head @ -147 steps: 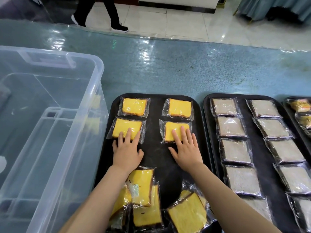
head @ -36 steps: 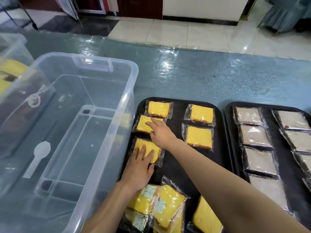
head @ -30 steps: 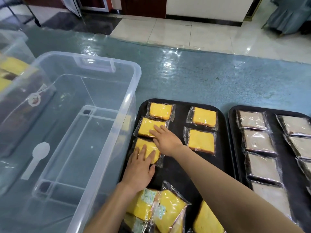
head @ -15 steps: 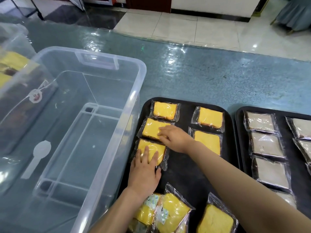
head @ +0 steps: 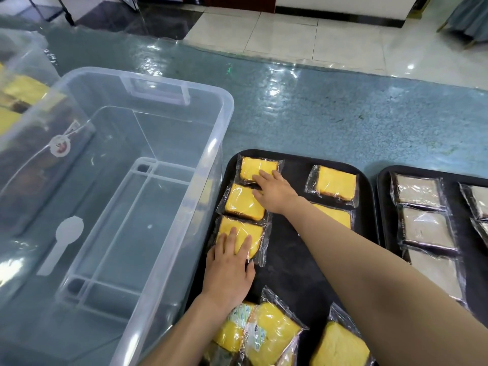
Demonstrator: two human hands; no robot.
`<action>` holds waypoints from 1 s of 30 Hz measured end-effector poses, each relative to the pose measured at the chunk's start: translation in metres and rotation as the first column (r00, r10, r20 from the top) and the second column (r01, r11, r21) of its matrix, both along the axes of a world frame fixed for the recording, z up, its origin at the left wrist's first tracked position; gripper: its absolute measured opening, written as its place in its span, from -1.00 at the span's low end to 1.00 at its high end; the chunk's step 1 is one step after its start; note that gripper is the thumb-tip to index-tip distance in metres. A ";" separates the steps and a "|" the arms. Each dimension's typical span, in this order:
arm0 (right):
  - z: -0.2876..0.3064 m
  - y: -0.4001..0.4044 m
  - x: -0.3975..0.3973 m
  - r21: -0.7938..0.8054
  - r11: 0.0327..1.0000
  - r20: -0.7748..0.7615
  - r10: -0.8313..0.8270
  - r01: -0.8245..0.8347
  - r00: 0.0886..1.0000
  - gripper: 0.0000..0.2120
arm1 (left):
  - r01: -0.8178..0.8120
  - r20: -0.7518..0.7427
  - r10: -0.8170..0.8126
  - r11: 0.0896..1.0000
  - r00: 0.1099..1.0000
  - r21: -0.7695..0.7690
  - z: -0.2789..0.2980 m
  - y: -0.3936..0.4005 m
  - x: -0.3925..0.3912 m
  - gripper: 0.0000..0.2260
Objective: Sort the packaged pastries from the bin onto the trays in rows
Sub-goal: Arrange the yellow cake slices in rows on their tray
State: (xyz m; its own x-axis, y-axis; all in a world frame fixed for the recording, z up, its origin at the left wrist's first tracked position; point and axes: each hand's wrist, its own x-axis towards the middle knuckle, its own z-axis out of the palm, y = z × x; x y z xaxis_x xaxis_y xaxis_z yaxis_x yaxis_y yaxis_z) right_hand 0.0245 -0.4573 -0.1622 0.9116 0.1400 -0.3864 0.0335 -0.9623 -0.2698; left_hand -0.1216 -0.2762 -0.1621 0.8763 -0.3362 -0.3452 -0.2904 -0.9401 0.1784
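A black tray (head: 295,165) holds wrapped yellow cake slices. Three lie in a left column: a far one (head: 257,167), a middle one (head: 241,202) and a near one (head: 249,233). My left hand (head: 228,270) presses flat on the near slice with straight fingers. My right hand (head: 274,191) reaches across the tray, its fingers resting on the far slice's near edge. Two more slices (head: 335,183) lie in the right column, the nearer partly behind my right forearm. A loose heap of wrapped slices (head: 266,336) sits at the tray's near end.
A large clear plastic bin (head: 111,207) stands left of the tray, touching its edge. Another clear bin with yellow pastries (head: 18,93) is at far left. A second black tray (head: 383,186) with pale wrapped pastries (head: 418,187) lies to the right. Blue-grey tabletop stretches beyond.
My right hand has slid from the middle slice up to the far slice in the left column. My left hand stays pressed on the near slice. The view has shifted slightly.
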 end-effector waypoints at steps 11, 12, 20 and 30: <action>0.025 -0.018 -0.100 0.194 0.976 0.153 -0.129 0.098 0.980 -0.49 | 0.025 0.007 -0.025 0.991 1.000 -0.134 0.009 0.005 -0.001 -0.49; 0.027 -0.021 -0.120 0.201 0.972 0.145 -0.152 0.121 0.978 -0.49 | 0.030 0.016 -0.028 0.985 0.999 -0.172 0.010 0.006 -0.002 -0.50; 0.020 -0.052 -0.271 0.270 0.912 0.152 -0.357 0.309 0.922 -0.61 | 0.100 -0.041 -0.128 0.906 0.991 -0.412 0.024 -0.002 -0.025 -0.61; 0.001 -0.074 -0.391 0.220 0.972 0.157 -0.112 0.075 0.981 -0.47 | 0.293 -0.130 -0.357 0.888 0.925 -0.355 0.020 -0.021 -0.055 -0.73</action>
